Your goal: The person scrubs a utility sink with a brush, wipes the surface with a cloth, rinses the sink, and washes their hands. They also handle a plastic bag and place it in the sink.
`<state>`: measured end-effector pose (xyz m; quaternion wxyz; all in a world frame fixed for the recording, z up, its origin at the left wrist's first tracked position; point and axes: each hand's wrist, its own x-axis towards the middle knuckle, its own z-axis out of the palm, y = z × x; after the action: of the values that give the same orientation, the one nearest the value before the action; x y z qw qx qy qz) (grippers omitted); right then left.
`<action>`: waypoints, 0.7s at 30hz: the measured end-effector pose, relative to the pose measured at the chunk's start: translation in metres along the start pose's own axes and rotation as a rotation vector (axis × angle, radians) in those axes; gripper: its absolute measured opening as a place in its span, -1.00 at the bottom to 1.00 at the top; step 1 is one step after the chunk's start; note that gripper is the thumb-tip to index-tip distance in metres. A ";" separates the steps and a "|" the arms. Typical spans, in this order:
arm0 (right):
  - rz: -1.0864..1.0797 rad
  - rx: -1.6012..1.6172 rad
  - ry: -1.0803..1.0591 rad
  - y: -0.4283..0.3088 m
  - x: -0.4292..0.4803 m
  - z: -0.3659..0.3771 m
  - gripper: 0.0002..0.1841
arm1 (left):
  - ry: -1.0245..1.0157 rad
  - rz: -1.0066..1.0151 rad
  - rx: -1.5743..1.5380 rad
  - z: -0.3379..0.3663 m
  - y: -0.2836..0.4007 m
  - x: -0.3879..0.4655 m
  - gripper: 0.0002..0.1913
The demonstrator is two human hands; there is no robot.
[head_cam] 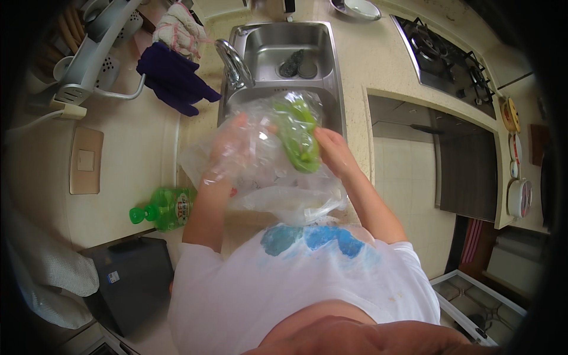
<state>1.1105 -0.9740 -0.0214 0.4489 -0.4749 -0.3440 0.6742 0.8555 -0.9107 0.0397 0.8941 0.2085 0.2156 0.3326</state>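
Note:
A clear plastic bag [262, 146] hangs over the near sink basin and the counter's front part. Long green vegetables, probably peppers [299, 142], show through its right side. My right hand [333, 146] grips the bag's right side with thumb and fingers, close against the green vegetables. My left hand [228, 137] is at the bag's left side, covered by the see-through film down to the wrist. Glare and blur on the plastic hide how its fingers are bent. Below both hands, a whitish translucent plastic bag [288, 202] lies in front of the sink.
The steel double sink [338, 75] has a chrome faucet [235, 66] on its left. A dark scrubber [292, 64] lies by the far drain. Purple cloth [171, 73] hangs from a wall rack. A green bottle [166, 208] stands at left, a gas hob [443, 57] at far right.

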 end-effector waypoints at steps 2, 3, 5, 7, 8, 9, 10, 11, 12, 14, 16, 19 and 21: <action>-0.035 -0.056 0.147 0.008 -0.014 -0.004 -0.56 | -0.044 -0.076 -0.036 0.008 -0.011 0.005 -0.60; -0.035 -0.087 0.177 0.012 -0.020 -0.007 -0.57 | -0.006 -0.056 0.063 0.004 -0.021 0.010 -0.60; -0.030 -0.143 0.245 0.025 -0.031 -0.014 -0.57 | -0.005 -0.018 0.203 0.001 -0.030 0.026 -0.60; 0.045 -0.045 0.272 0.040 -0.036 -0.017 -0.59 | -0.081 0.015 0.273 -0.001 -0.022 0.059 -0.60; 0.085 0.003 0.298 0.047 -0.038 -0.021 -0.60 | -0.001 -0.066 0.233 0.011 -0.009 0.082 -0.60; 0.018 -0.106 0.305 0.054 -0.039 -0.022 -0.61 | -0.004 0.081 0.424 0.026 0.001 0.093 -0.58; -0.051 -0.214 0.308 0.060 -0.039 -0.021 -0.61 | -0.001 0.101 0.387 0.035 0.012 0.107 -0.55; -0.123 -0.321 0.302 0.062 -0.038 -0.017 -0.61 | 0.010 0.129 0.351 0.043 0.026 0.118 -0.51; -0.177 -0.364 0.242 0.062 -0.038 -0.015 -0.54 | 0.021 0.024 0.087 0.044 0.042 0.137 -0.46; -0.242 -0.562 0.181 0.055 -0.044 -0.010 -0.50 | 0.189 0.139 0.001 0.046 0.053 0.144 -0.39; -0.310 -0.688 0.103 0.058 -0.050 -0.012 -0.48 | 0.330 0.300 0.187 0.050 0.040 0.130 -0.40; -0.427 -0.941 0.093 0.072 -0.049 -0.024 -0.60 | 0.111 0.392 0.575 0.032 0.013 0.089 -0.47; -0.213 -0.826 0.199 0.063 -0.049 -0.021 -0.70 | -0.121 0.268 0.750 0.024 0.003 0.045 -0.55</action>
<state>1.1205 -1.0416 -0.0679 0.3193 -0.6392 -0.5868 0.3810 0.8979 -0.8835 0.0495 0.7159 0.5657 0.2400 0.3315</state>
